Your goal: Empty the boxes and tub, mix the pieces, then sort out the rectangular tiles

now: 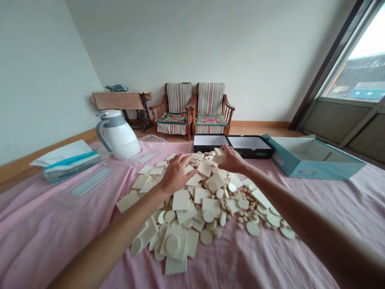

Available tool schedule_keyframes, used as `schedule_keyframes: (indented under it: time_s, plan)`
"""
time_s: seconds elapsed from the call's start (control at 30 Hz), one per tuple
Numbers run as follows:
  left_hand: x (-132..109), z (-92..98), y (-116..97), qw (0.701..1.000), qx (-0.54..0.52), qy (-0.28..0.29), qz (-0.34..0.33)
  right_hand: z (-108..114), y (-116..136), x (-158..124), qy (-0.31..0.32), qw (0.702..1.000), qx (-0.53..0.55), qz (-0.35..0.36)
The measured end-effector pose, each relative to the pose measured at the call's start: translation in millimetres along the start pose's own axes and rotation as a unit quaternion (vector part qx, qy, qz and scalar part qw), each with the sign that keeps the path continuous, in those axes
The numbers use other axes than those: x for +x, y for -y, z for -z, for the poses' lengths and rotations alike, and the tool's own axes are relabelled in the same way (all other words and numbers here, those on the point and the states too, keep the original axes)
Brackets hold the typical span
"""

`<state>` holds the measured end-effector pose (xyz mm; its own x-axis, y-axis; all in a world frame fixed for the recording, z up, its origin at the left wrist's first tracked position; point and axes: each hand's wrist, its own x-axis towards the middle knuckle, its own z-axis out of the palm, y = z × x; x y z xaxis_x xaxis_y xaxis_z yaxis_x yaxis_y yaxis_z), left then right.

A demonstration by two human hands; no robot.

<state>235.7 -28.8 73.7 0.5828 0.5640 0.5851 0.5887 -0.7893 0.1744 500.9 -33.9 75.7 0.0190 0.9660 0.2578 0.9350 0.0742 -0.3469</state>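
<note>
At the far left, a white packet with a blue band (72, 162) is set on a rumpled pink cloth (240, 261), with a shallow clear plastic tray (93, 180) lying just in front of it. A white jug with a grey handle and collar (120, 134) is stood upright behind, and a second clear plastic tray (148, 149) is seen beside it. Further right, the left hand (176, 174) is laid palm down over the left part of a broad heap of pale, flat, wood-like squares and discs (207, 204), its fingers loosely spread and nothing seen to be gripped. At the far edge of the heap, a pale, thick, square tile (218, 155) is held between the thumb and fingers of the right hand (233, 159), as far as can be judged. The tile lies just left of the right hand's palm, at its fingertips; no clear long axis is shown, and the right hand is much the nearer of the two. Most of the heap is spread on the wearer's side of both hands, with small round tan beads (249, 196) mixed in toward its right. Beyond the right hand, two open black boxes with white interiors (252, 148) are placed side by side, followed by an open light-blue box (320, 164).
</note>
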Motion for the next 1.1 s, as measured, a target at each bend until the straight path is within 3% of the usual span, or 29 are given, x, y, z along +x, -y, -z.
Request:
schedule_keyframes:
  time_s: [0.1,0.2,0.3,0.4,0.5,0.6,0.7,0.9,1.1]
  plan:
    - [-17.8,17.5,9.6,1.0,-0.018,0.014,0.018,-1.9,27.1,13.2,0.002,1.0,-0.006,0.025]
    - [-44.6,41.4,18.6,0.995,-0.051,0.077,0.042,0.7,51.9,3.1,-0.021,0.997,-0.007,0.079]
    - [-78.3,72.0,23.3,0.981,-0.072,0.176,0.045,5.7,80.7,-36.1,-0.022,0.973,0.053,0.223]
    - [-113.5,101.3,21.1,0.964,-0.062,0.252,0.047,8.8,110.9,-90.5,0.057,0.93,0.127,0.34]
    - [-144.6,118.5,14.4,0.959,-0.031,0.274,0.06,5.8,134.5,-135.8,0.134,0.884,0.129,0.43]
    - [-168.3,120.7,8.0,0.96,0.014,0.262,0.092,-3.8,148.3,-158.1,0.166,0.858,0.114,0.472]
    - [-183.0,112.5,3.5,0.96,0.031,0.248,0.125,-15.4,154.3,-161.6,0.169,0.853,0.091,0.485]
    - [-189.2,90.7,-6.5,0.972,0.04,0.187,0.134,-28.9,153.6,-155.8,0.121,0.872,0.042,0.472]
    - [-184.3,82.0,-13.2,0.984,0.036,0.14,0.104,-38.4,152.2,-154.6,0.064,0.892,0.013,0.447]
